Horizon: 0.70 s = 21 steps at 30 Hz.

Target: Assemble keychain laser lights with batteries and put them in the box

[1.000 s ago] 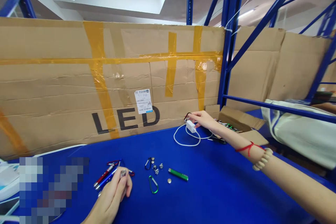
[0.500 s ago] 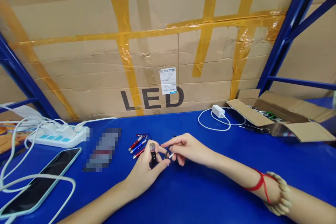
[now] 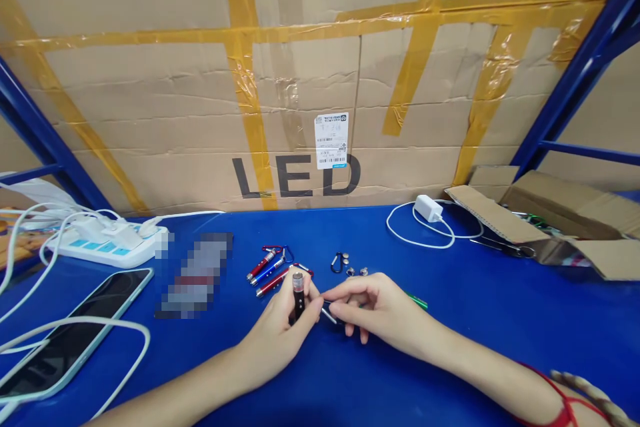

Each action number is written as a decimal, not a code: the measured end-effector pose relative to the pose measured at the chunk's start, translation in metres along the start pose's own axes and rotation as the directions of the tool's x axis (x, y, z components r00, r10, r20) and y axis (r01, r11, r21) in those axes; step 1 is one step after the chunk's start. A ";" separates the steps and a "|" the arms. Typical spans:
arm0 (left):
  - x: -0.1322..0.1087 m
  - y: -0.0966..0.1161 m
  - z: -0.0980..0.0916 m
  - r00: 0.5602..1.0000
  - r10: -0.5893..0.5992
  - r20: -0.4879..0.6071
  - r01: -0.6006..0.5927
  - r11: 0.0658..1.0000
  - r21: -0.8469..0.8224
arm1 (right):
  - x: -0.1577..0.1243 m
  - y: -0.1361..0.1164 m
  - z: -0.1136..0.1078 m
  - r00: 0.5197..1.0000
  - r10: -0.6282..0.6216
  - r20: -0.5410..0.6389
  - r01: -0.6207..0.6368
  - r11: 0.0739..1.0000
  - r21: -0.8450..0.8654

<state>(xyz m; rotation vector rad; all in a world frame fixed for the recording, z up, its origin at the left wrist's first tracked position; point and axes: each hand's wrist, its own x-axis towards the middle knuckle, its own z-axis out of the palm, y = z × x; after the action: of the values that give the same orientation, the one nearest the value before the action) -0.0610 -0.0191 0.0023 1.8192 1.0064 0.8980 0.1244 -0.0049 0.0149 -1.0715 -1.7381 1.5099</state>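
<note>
My left hand [image 3: 287,317] is closed around a small black penlight [image 3: 299,303], which stands upright with its silver end on top. Close against it is my right hand [image 3: 373,307], thumb and forefinger brought together near the left fingertips. A slim silver piece [image 3: 329,315] shows between the two hands, beside something dark; which fingers hold it is hard to tell. Beyond the hands lie a black carabiner clip [image 3: 337,263] and several small round silver parts [image 3: 364,271]. Left of them are a blue penlight [image 3: 269,271] and red penlights [image 3: 273,282] with clips.
A phone [image 3: 75,333] and a white power strip [image 3: 115,247] with loose cables are on the left. A white charger [image 3: 428,208] with its cord lies at the back right, near an open cardboard box [image 3: 550,213]. A green object [image 3: 418,301] shows behind my right wrist.
The view has shifted, showing the clip and small silver parts beyond my hands more fully. A dark loop seen between my fingers before is mostly hidden now. The black penlight stays in my left hand.
</note>
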 end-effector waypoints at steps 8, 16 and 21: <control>0.001 0.001 0.001 0.996 0.001 -0.087 -0.007 0.998 -0.061 | -0.003 -0.001 -0.002 0.941 -0.323 -0.101 0.243 0.853 -0.462; 0.003 0.003 0.002 0.981 -0.049 -0.189 0.029 0.994 -0.107 | -0.005 -0.005 0.003 0.955 -0.295 -0.031 0.247 0.848 -0.469; 0.002 0.004 0.003 0.982 -0.018 -0.186 -0.005 0.993 -0.121 | -0.006 -0.003 0.008 0.960 -0.277 -0.045 0.238 0.887 -0.395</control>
<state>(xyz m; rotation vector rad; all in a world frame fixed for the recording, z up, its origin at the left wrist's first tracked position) -0.0566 -0.0193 0.0049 1.6518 1.0490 1.1179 0.1206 -0.0144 0.0168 -1.0297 -2.0659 0.9549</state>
